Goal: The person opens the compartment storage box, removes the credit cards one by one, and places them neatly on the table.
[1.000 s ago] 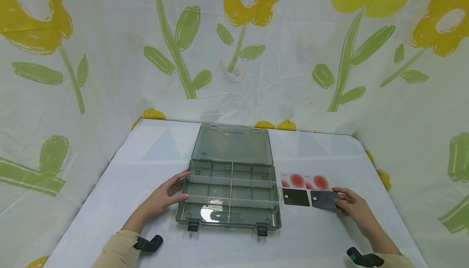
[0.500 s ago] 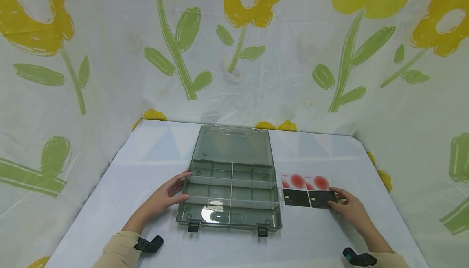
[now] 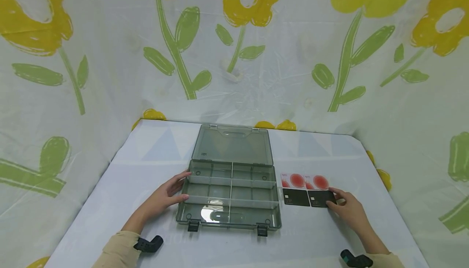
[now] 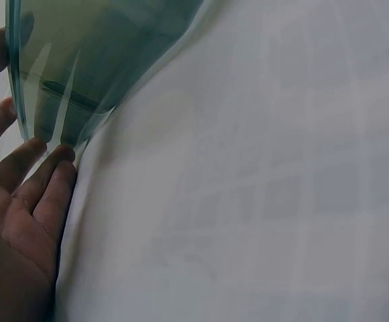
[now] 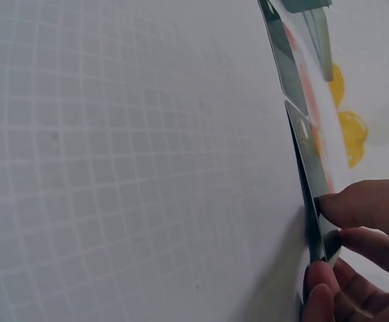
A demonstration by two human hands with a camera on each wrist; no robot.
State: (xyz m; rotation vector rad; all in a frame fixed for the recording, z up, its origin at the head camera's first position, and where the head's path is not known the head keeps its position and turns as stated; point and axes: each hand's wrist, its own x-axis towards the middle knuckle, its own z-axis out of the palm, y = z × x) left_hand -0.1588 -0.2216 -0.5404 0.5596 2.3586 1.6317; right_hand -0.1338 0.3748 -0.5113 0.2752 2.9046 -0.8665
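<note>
My left hand [image 3: 163, 196] touches the left side of a translucent grey-green compartment box [image 3: 242, 227], fingers extended along its wall. In the left wrist view the fingertips rest against the box [image 4: 114, 47]. To the right of the box, my right hand [image 3: 349, 211] pinches the right end of a black card [image 3: 318, 198]. From the right wrist, the thumb lies on this card [image 5: 308, 174], whose near edge is slightly raised off the table. Another black card [image 3: 296, 197] lies just left of it. Two red-and-white cards [image 3: 293, 181] [image 3: 316, 182] lie side by side behind the black ones.
The box lid [image 3: 232, 146] lies folded back behind the box. Dividers split the box into several compartments, with two latches [image 3: 262, 230] at its front. The white table [image 3: 146, 170] meets a flower-printed curtain [image 3: 278, 68] at the back and sides.
My right hand has moved slightly left with the black card, bringing it closer to the other black card. My left hand has stayed at the box.
</note>
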